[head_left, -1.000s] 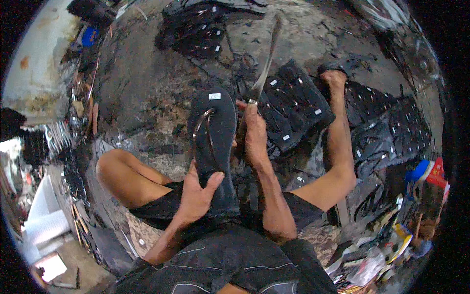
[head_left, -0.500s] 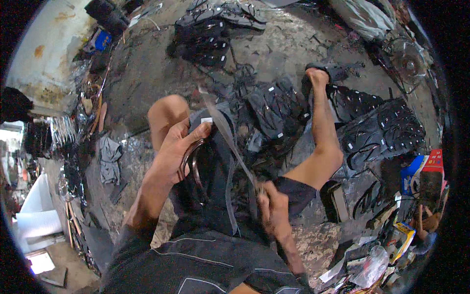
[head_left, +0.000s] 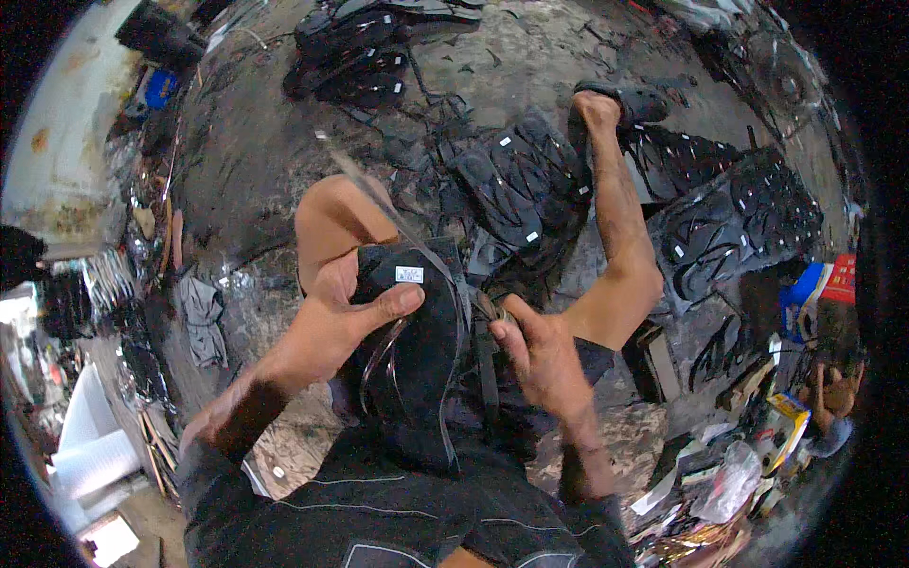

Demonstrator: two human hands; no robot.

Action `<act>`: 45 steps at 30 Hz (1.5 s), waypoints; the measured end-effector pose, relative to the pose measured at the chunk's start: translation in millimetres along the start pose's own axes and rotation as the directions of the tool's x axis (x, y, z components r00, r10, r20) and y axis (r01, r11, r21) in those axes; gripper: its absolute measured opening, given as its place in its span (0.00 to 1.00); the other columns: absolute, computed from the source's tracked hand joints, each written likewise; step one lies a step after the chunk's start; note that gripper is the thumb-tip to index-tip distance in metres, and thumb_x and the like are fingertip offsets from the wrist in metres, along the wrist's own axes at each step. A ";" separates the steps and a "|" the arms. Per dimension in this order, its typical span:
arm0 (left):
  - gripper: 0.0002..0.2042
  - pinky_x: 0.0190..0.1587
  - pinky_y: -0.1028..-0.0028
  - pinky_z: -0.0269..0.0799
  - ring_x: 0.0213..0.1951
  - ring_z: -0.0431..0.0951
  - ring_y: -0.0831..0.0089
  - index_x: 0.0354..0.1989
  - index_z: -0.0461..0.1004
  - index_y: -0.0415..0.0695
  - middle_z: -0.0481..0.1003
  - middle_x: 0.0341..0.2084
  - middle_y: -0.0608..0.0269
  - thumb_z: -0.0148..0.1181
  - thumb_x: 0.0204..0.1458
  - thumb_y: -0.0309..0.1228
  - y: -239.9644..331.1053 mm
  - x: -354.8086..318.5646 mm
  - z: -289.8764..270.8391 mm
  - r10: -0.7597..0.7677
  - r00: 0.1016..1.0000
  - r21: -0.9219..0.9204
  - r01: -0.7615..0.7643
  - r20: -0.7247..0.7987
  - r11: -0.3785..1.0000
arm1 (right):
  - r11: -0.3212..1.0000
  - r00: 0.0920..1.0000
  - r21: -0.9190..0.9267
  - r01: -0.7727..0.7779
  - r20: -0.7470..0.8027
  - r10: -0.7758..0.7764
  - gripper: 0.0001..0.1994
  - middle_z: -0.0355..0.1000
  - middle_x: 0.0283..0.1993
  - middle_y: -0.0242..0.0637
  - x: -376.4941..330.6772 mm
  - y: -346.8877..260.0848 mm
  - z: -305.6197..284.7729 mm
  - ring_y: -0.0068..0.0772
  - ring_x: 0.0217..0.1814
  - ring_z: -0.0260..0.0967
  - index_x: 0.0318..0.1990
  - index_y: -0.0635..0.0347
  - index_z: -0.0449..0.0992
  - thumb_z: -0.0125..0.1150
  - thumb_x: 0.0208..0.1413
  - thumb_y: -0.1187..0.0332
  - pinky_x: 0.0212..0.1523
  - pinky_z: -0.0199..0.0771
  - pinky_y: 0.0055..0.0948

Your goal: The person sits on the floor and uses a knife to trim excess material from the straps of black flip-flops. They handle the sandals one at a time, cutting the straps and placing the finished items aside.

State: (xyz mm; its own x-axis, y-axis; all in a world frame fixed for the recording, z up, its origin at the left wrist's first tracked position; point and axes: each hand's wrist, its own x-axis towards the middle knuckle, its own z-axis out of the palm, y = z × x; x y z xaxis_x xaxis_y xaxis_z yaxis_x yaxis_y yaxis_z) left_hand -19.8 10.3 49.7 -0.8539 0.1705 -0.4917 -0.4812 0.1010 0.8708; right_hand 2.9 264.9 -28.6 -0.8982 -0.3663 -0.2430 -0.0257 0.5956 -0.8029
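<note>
My left hand (head_left: pixel 343 312) is closed on a black flip-flop (head_left: pixel 421 355), its thumb pressed on the footbed beside a small white label (head_left: pixel 409 275). The toe end points away from me, and the straps arch off the left part of the sole. My right hand (head_left: pixel 544 355) grips a knife by its handle. The long, narrow knife blade (head_left: pixel 402 225) slants up and left, crossing the flip-flop's far right corner. A thin grey strip (head_left: pixel 451 407) hangs along the sole's right edge; whether it is still attached is unclear.
Black flip-flops (head_left: pixel 516 180) lie in rows beyond my knees, with another pile (head_left: pixel 350 57) at the far left. My bare right leg (head_left: pixel 620 227) stretches out to the right. A red and blue box (head_left: pixel 819 289), a clear plastic bag (head_left: pixel 734 483) and another person (head_left: pixel 833 398) are at the right.
The flip-flop has turned to show more of its footbed and label. My right hand has moved up toward the sole's right edge, and the knife tip has shifted up and left.
</note>
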 end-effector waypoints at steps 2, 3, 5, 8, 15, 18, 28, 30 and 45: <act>0.21 0.52 0.74 0.72 0.45 0.76 0.76 0.53 0.72 0.38 0.77 0.41 0.67 0.70 0.58 0.38 -3.4 3.5 -0.9 0.053 0.997 0.058 -0.049 -0.063 0.997 | 0.997 0.995 -0.059 0.047 0.092 -0.041 0.22 0.76 0.29 0.56 23.2 -11.6 -27.8 0.65 0.35 0.75 0.45 0.60 0.76 0.54 0.66 0.47 0.38 0.73 0.56; 0.21 0.52 0.74 0.72 0.45 0.76 0.76 0.53 0.72 0.38 0.77 0.41 0.67 0.70 0.58 0.38 -9.3 5.9 0.8 0.115 0.987 0.101 -0.103 -0.112 0.990 | 0.994 0.988 -0.082 0.075 0.142 -0.063 0.24 0.77 0.29 0.57 35.4 -16.3 -39.6 0.65 0.36 0.75 0.46 0.60 0.78 0.51 0.67 0.45 0.40 0.74 0.58; 0.22 0.52 0.74 0.72 0.46 0.76 0.76 0.55 0.72 0.38 0.77 0.42 0.67 0.69 0.58 0.38 -10.8 12.6 0.3 0.096 0.989 0.082 -0.087 -0.114 0.993 | 0.983 0.962 -0.121 0.140 0.253 -0.106 0.26 0.78 0.31 0.57 64.8 -33.7 -69.1 0.65 0.38 0.76 0.46 0.61 0.79 0.48 0.68 0.44 0.43 0.75 0.58; 0.23 0.53 0.73 0.71 0.47 0.75 0.76 0.56 0.71 0.39 0.76 0.44 0.67 0.69 0.58 0.37 1.5 18.4 1.6 -0.104 0.993 -0.029 0.103 -0.057 0.994 | 0.972 0.938 -0.067 0.227 0.284 -0.199 0.28 0.78 0.33 0.58 88.4 -36.1 -67.2 0.66 0.40 0.76 0.47 0.61 0.79 0.45 0.69 0.43 0.46 0.75 0.58; 0.23 0.57 0.70 0.70 0.53 0.74 0.70 0.57 0.72 0.41 0.75 0.50 0.63 0.70 0.54 0.30 57.9 30.5 37.7 -0.031 0.902 0.158 0.108 -0.430 0.982 | 0.876 0.970 0.430 0.219 -0.188 -0.151 0.16 0.74 0.38 0.47 125.2 29.0 -2.7 0.43 0.37 0.73 0.46 0.63 0.75 0.49 0.67 0.59 0.43 0.72 0.37; 0.19 0.53 0.68 0.76 0.48 0.79 0.70 0.54 0.74 0.41 0.78 0.47 0.63 0.69 0.54 0.27 48.2 14.7 53.7 0.115 0.930 -0.248 -0.211 -0.350 0.945 | 0.655 0.870 0.756 -0.001 -0.322 0.373 0.15 0.65 0.25 0.30 70.9 67.9 -16.7 0.16 0.18 0.57 0.44 0.60 0.73 0.44 0.71 0.59 0.18 0.56 0.22; 0.09 0.52 0.65 0.81 0.45 0.82 0.74 0.45 0.80 0.48 0.82 0.41 0.69 0.70 0.56 0.29 6.1 27.4 75.9 0.096 0.956 -0.787 -0.282 -0.276 0.548 | 0.956 0.917 0.277 0.095 -0.398 0.024 0.16 0.66 0.22 0.42 -85.5 22.6 54.8 0.45 0.21 0.70 0.42 0.59 0.74 0.52 0.69 0.54 0.23 0.67 0.40; 0.09 0.51 0.64 0.82 0.44 0.82 0.74 0.45 0.80 0.48 0.82 0.41 0.70 0.69 0.56 0.29 0.0 26.8 79.2 0.058 0.963 -0.782 -0.247 -0.262 0.573 | 0.952 0.922 0.296 0.074 -0.385 0.048 0.15 0.67 0.21 0.44 -111.0 27.8 67.1 0.48 0.21 0.71 0.39 0.58 0.72 0.54 0.67 0.54 0.23 0.67 0.42; 0.35 0.54 0.64 0.79 0.51 0.78 0.68 0.67 0.60 0.42 0.74 0.53 0.61 0.68 0.50 0.15 -80.3 8.2 45.3 0.087 0.987 -0.600 -0.151 -0.134 0.786 | 0.991 0.948 0.010 0.130 -0.295 -0.122 0.11 0.74 0.27 0.53 18.9 -7.3 -3.0 0.63 0.29 0.73 0.45 0.57 0.72 0.58 0.65 0.59 0.32 0.69 0.57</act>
State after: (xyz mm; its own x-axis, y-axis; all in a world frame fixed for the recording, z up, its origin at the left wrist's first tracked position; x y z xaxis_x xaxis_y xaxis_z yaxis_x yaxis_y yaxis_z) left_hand 20.9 48.0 -24.5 -0.9114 0.0456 -0.4091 -0.3682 -0.5346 0.7607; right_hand -15.2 255.8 -25.7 -0.9776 -0.2088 0.0279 -0.1381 0.5356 -0.8331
